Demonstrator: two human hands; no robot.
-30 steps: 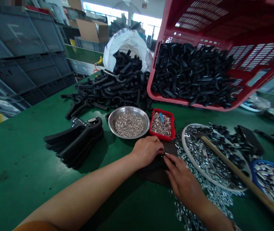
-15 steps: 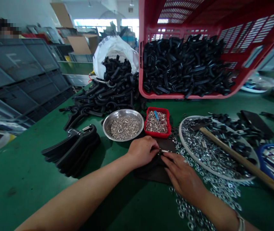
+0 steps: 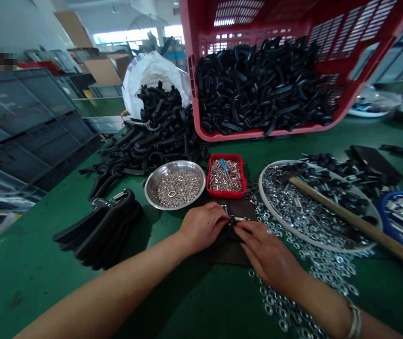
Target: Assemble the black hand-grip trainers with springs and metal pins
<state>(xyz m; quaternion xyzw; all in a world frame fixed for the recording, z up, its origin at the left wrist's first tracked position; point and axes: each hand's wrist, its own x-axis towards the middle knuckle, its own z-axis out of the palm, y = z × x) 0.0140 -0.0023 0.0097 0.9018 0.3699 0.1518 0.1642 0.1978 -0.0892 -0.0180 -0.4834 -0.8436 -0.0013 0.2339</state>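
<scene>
On a dark mat [image 3: 218,257] in front of me lies a black plastic handle [image 3: 226,234], largely covered by my fingers. A small metal spring [image 3: 238,219] sticks out at its upper end. My left hand [image 3: 203,227] is closed on the left side of the handle, thumb and fingers pinched together. From the right, my right hand [image 3: 265,248] grips the same handle just below the spring, its fingertips pressed close. To the left, several black handles [image 3: 104,226] with springs are stacked in a fan.
A steel bowl [image 3: 148,188] of small metal parts and a red tray [image 3: 244,181] of pins stand beyond my hands. A hammer [image 3: 339,207] lies across a white-rimmed tray [image 3: 262,188]; loose washers [image 3: 328,273] spread below. Behind stands a red crate [image 3: 201,134] of black parts.
The view has shifted slightly, moving the scene mostly left. My left fingers have drawn back a little from the spring, and a small metal piece now shows above them. Both hands remain on the handle.
</scene>
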